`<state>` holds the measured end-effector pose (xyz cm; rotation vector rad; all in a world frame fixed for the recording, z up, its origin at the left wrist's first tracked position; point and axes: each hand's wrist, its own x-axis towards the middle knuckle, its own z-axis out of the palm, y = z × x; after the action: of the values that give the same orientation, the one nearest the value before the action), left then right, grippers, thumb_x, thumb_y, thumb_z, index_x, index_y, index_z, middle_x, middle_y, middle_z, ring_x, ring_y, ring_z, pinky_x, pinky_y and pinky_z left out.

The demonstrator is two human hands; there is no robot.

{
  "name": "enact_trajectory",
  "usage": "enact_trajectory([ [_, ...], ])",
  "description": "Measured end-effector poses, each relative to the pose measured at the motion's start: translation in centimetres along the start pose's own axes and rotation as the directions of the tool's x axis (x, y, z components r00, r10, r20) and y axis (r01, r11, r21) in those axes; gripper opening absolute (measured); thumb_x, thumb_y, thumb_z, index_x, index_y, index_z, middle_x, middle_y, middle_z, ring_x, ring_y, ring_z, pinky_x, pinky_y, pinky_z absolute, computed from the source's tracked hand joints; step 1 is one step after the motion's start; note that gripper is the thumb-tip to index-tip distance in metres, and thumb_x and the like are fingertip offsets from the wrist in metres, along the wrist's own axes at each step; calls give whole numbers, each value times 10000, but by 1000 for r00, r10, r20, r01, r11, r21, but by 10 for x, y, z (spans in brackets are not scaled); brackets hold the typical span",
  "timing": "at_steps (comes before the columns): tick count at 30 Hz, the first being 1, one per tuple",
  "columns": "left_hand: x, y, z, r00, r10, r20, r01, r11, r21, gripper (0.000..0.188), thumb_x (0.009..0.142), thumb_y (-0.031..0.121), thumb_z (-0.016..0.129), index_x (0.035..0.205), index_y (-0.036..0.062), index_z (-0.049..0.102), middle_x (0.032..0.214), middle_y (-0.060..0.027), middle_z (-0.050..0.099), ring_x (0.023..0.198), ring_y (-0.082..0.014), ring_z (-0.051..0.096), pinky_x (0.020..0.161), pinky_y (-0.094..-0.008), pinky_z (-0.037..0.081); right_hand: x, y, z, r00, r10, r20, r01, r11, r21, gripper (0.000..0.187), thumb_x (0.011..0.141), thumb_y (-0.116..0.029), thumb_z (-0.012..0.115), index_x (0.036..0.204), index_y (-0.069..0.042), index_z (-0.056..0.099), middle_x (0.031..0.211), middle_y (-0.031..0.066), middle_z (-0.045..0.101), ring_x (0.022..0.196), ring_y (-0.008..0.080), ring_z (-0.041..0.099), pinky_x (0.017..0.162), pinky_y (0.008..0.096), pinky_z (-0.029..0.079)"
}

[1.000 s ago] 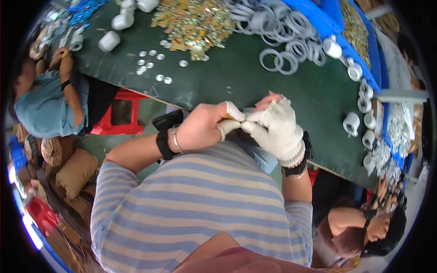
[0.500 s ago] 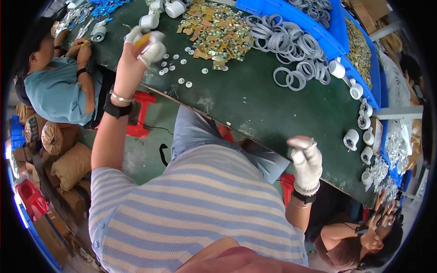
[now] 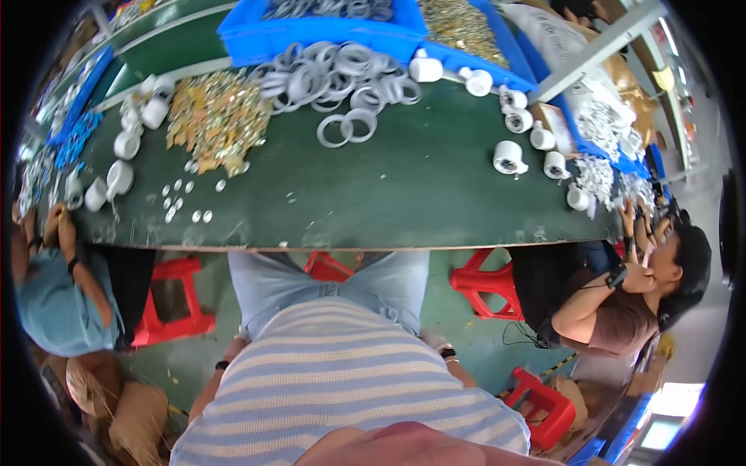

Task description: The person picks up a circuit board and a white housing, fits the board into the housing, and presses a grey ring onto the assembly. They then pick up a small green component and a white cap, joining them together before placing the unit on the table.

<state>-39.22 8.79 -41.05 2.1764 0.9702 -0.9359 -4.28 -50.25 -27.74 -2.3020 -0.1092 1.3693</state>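
Observation:
My left hand point(image 3: 236, 346) is down beside my left hip, largely hidden by my body. My right hand point(image 3: 434, 340) hangs by the other hip, also partly covered. The fingers of both are too hidden and blurred to show whether anything is in them. Neither touches the green table point(image 3: 311, 210) in front of me. On it lie a heap of small circuit boards point(image 3: 214, 120), several white round discs point(image 3: 177, 186), a pile of grey rings point(image 3: 326, 74) and two loose rings point(image 3: 347, 128). White round housings point(image 3: 509, 158) stand at the right, others point(image 3: 120, 178) at the left.
A blue bin of rings point(image 3: 326, 39) stands at the back, beside a blue tray of boards point(image 3: 521, 78). People sit on both sides, one in a teal shirt point(image 3: 66, 299), another in brown point(image 3: 614, 334). Red stools point(image 3: 179, 299) stand below the table edge.
Both hands have dropped from the table area to my hips. The view has turned, so the table edge runs level across it. The yellow item seen at my left hand is out of sight.

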Motion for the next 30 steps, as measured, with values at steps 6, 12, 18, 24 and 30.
enact_trajectory([
  [6, 68, 119, -119, 991, 79, -108, -71, 995, 77, 318, 1008, 340, 619, 1009, 25, 657, 906, -121, 700, 742, -285, 665, 700, -456, 559, 67, 4, 3, 997, 60, 54, -10, 758, -652, 557, 990, -218, 546, 1517, -53, 472, 1474, 247, 572, 1350, 348, 589, 1039, 458, 518],
  [12, 99, 176, -245, 977, 49, -208, -5, 979, 204, 327, 1030, 329, 584, 1074, 13, 657, 975, -132, 712, 808, -286, 682, 744, -448, 563, 112, 15, 24, 995, 16, 100, 52, 763, -644, 536, 988, -220, 550, 1496, -58, 498, 1447, 240, 594, 1330, 352, 603, 1036, 457, 521],
  [18, 90, 186, -272, 954, 50, -297, 59, 936, 347, 345, 1052, 318, 548, 1139, 2, 656, 1043, -144, 724, 874, -287, 700, 788, -440, 568, 182, -10, 64, 988, -31, 154, 121, 777, -618, 511, 986, -223, 555, 1470, -64, 529, 1415, 232, 620, 1306, 357, 619, 1032, 455, 525],
  [24, 55, 151, -241, 915, 50, -401, 133, 900, 415, 371, 1073, 307, 513, 1205, -9, 656, 1112, -155, 736, 940, -289, 717, 832, -432, 572, 193, 69, 53, 976, -88, 198, 197, 743, -639, 487, 984, -227, 561, 1445, -69, 560, 1383, 224, 647, 1282, 363, 635, 1028, 454, 529],
  [30, 98, 42, -224, 757, 21, -654, -193, 962, -192, 312, 1060, 247, 543, 1191, -3, 676, 1077, -130, 751, 908, -256, 716, 795, -397, 570, 91, -59, -38, 869, 203, -451, -117, 970, 213, 332, 1006, -330, 575, 1149, -43, 662, 1122, 240, 715, 1084, 374, 687, 921, 446, 537],
])
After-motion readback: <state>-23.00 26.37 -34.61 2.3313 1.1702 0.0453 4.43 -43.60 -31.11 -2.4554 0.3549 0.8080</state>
